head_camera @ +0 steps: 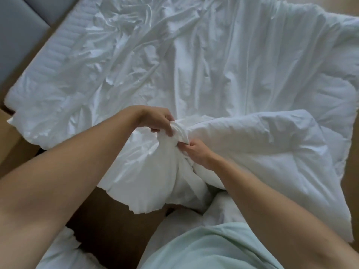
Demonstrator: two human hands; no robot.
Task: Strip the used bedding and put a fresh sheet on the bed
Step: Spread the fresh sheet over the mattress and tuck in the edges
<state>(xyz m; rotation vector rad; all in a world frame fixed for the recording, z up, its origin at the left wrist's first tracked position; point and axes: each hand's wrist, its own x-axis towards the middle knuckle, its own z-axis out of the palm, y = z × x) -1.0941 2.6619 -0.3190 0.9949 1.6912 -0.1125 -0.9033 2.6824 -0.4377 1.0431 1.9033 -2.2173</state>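
A pale green top [204, 249] fills the bottom of the view, and both bare forearms reach forward from it over the bed. They meet at a bunched corner [175, 135] of white bedding, lifted off the bed between the two hands. The left hand [157, 121] sits on the far side and a little higher, its fingers curled over the top of the bunch and clenched on it. The right hand [194, 151] is nearer the person and lower, and pinches the folds just under the same bunch. The two hands almost touch.

From this grip the puffy duvet [272, 152] runs off to the right, its long side pointing away from the right hand. The thin cover [139, 171] fans out left and down toward the person. This looks like the filling being parted from its cover, so the pull would go apart along that left-right line.

Farther out, crumpled white cloth is spread across the mattress [56, 47]. A grey panel [17, 26] stands beyond it at upper left. A heap of white linen [58, 251] lies low by the person's legs.
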